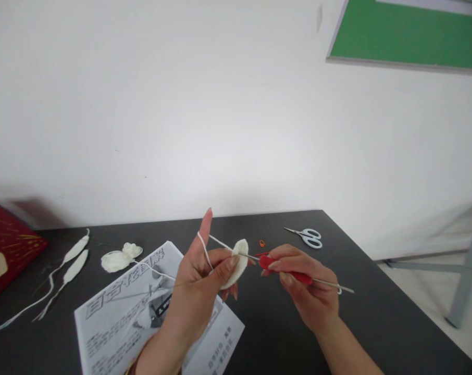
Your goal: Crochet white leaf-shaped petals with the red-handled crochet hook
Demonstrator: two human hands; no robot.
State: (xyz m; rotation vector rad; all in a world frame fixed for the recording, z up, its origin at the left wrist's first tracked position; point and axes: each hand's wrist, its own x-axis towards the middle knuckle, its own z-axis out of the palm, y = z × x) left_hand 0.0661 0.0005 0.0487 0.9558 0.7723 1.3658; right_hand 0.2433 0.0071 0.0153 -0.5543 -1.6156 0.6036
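Between the thumb and fingers of my left hand (pixel 202 278) is a small white crocheted piece (pixel 240 262), oval in shape. White yarn (pixel 205 246) loops over the raised index finger of that hand and runs to the piece. My right hand (pixel 308 286) is closed around a crochet hook (pixel 304 277) with a red grip and a metal shaft. The hook's tip end meets the upper part of the crocheted piece; whether it passes through a stitch I cannot tell. From my left hand the yarn trails left to a small white yarn bundle (pixel 116 260).
Printed sheets (pixel 114 317) lie under my left hand. Two finished white leaf-shaped pieces (pixel 75 265) with yarn tails lie left, near a red box (pixel 9 250). Behind my right hand are small scissors (pixel 308 238) and an orange stitch marker (pixel 262 243). The black table (pixel 361 281) meets a white wall.
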